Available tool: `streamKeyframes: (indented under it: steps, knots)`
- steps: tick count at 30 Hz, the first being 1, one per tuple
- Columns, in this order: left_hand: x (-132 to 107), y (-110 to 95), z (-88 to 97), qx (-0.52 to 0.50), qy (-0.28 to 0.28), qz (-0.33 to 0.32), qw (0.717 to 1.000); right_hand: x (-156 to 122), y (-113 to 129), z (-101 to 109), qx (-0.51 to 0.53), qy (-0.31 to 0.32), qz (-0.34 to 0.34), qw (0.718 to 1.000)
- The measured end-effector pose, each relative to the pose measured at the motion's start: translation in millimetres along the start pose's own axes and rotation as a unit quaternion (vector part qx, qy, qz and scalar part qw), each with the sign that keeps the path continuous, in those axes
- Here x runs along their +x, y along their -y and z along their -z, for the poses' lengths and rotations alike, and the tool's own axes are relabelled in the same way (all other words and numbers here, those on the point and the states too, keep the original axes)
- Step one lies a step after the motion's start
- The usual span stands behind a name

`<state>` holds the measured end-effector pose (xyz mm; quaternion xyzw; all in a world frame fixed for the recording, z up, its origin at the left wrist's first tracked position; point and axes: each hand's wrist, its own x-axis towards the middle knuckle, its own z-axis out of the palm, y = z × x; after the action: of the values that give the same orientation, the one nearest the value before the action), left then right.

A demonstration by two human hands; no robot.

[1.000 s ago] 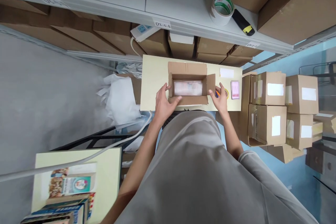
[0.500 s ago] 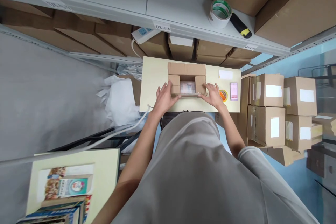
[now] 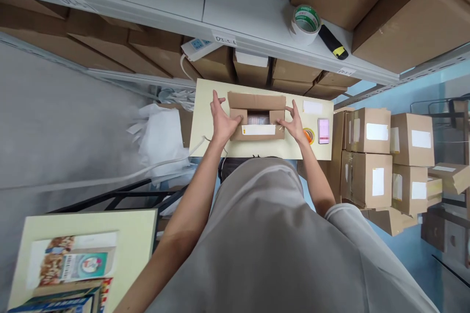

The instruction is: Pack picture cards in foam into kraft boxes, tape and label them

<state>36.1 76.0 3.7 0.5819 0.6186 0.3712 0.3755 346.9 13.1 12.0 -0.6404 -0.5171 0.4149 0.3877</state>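
A small cardboard box (image 3: 257,129) sits on a pale yellow table (image 3: 205,122). Its two side flaps and near flap are folded in; the far flap still stands open, and a wrapped item shows through the gap. A white label lies on the near flap. My left hand (image 3: 220,120) rests on the box's left end, fingers spread upward. My right hand (image 3: 293,121) presses on the right end, fingers apart.
A pink phone (image 3: 323,130), an orange tape roll (image 3: 309,135) and a white label (image 3: 312,107) lie right of the box. A tape roll (image 3: 304,22) and a knife (image 3: 333,43) rest on the grey shelf. Stacked cartons (image 3: 370,156) stand right; white wrapping (image 3: 161,137) lies left; books (image 3: 73,266) sit near-left.
The side flaps, open a second ago, have been folded in, then the near flap with its label. Both hands moved from the flaps to the box's ends.
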Motion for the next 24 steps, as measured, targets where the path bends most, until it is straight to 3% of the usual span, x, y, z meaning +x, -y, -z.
streamKeyframes:
  steps: [4, 8, 13, 24]
  knots:
    - [-19.3, 0.6, 7.1, 0.014, 0.014, -0.017, 1.0, -23.7, 3.6, 4.7, 0.018, -0.018, 0.029, 0.999]
    - [-27.1, 3.9, 2.1, 0.006, 0.028, -0.024, 0.999, -38.9, 4.4, 6.6, -0.021, -0.027, 0.021, 0.999]
    - [-32.8, 9.7, -3.1, 0.015, 0.026, -0.02, 0.999, -41.8, 1.0, 2.7, -0.032, -0.025, 0.024, 0.999]
    - [-63.5, 2.4, 12.7, 0.04, 0.016, -0.018, 0.999, -47.9, 3.9, 5.8, -0.115, -0.021, 0.052, 0.992]
